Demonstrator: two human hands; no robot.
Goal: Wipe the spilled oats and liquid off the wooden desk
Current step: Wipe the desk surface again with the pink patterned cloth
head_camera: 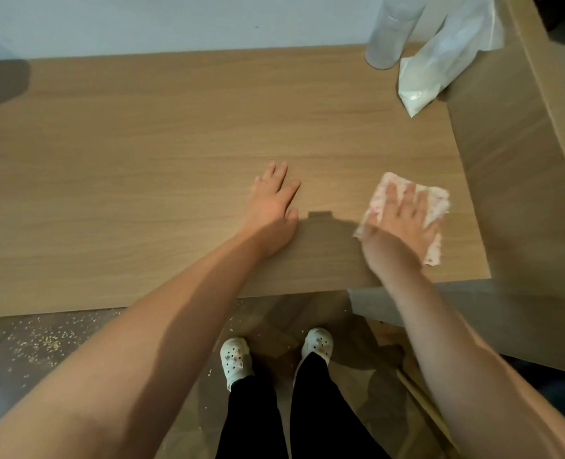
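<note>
My right hand (398, 223) lies flat with spread fingers on a pink-and-white patterned cloth (435, 202), pressing it onto the wooden desk (142, 177) near the desk's front right corner. My left hand (273, 207) rests palm down on the bare wood to the left of the cloth, fingers straight. I see no oats or liquid on the desk top itself. Scattered oats (39, 339) lie on the floor below the desk's front edge, at the left.
A clear tall glass (385, 38) and a plastic bag of pale oats (440, 64) stand at the desk's back right. A wooden side panel (506, 160) rises along the right edge. My feet in white clogs (236, 359) stand on the floor below.
</note>
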